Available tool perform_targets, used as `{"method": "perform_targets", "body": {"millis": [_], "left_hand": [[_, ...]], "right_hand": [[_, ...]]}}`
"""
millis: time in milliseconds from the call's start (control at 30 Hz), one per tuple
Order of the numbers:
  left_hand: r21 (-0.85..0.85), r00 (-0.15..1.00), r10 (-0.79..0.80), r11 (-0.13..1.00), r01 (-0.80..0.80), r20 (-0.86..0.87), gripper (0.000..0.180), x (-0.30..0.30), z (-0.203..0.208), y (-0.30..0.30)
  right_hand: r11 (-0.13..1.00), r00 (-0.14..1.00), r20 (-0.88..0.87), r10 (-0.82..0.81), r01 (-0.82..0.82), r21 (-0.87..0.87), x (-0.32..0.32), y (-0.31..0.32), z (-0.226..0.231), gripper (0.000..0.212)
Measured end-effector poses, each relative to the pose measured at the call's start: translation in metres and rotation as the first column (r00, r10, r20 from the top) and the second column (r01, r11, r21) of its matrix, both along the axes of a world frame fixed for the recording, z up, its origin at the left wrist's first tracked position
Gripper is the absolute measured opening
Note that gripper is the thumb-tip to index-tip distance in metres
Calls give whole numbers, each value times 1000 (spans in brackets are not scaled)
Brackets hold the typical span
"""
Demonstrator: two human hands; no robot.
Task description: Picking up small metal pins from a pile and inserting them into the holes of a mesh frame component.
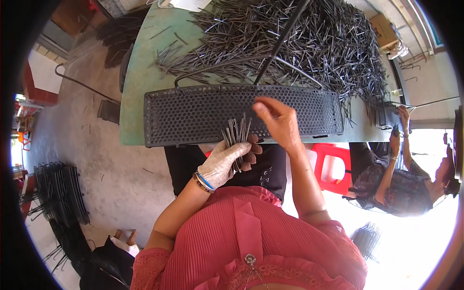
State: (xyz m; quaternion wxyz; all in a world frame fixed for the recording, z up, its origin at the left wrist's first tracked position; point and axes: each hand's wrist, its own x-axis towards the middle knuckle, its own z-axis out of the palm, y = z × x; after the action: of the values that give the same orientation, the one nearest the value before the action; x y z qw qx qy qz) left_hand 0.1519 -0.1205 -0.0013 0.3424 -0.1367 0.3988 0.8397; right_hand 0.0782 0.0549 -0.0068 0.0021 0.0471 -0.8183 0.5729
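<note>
My left hand (224,162), in a whitish knit glove with dark fingertips, grips a bundle of thin dark metal strips (237,129) whose ends fan upward. Just behind it, a black perforated metal basket (193,113) lies along the near table edge, with a bent rod frame (222,62) rising from its far side. My bare right hand (280,124) hovers over the basket's right half, to the right of the bundle. Its thumb and forefinger point left and stand apart, with nothing seen between them; the other fingers are partly hidden.
A large heap of dark metal strips (309,43) covers the green table (137,104) beyond the basket. At the right, a co-worker (403,188) handles a similar basket (386,116). A red plastic stool (333,166) stands nearby. Stacked black hooked racks (60,193) occupy the floor at left.
</note>
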Motion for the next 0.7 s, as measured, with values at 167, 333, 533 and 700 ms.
{"method": "perform_targets", "body": {"millis": [167, 333, 533, 700], "left_hand": [[40, 999, 18, 999, -17, -34, 32, -3, 0, 4], [116, 998, -34, 992, 39, -49, 35, -1, 2, 4], [69, 999, -9, 998, 6, 48, 34, -2, 1, 11], [30, 998, 6, 1000, -8, 64, 32, -2, -1, 11]], "right_hand": [[974, 974, 109, 197, -181, -138, 10, 1, 3, 32], [942, 892, 359, 274, -173, -289, 12, 9, 1, 27], [930, 928, 300, 221, -108, -351, 11, 14, -2, 21], [949, 990, 133, 38, 6, -316, -9, 25, 19, 19]]}}
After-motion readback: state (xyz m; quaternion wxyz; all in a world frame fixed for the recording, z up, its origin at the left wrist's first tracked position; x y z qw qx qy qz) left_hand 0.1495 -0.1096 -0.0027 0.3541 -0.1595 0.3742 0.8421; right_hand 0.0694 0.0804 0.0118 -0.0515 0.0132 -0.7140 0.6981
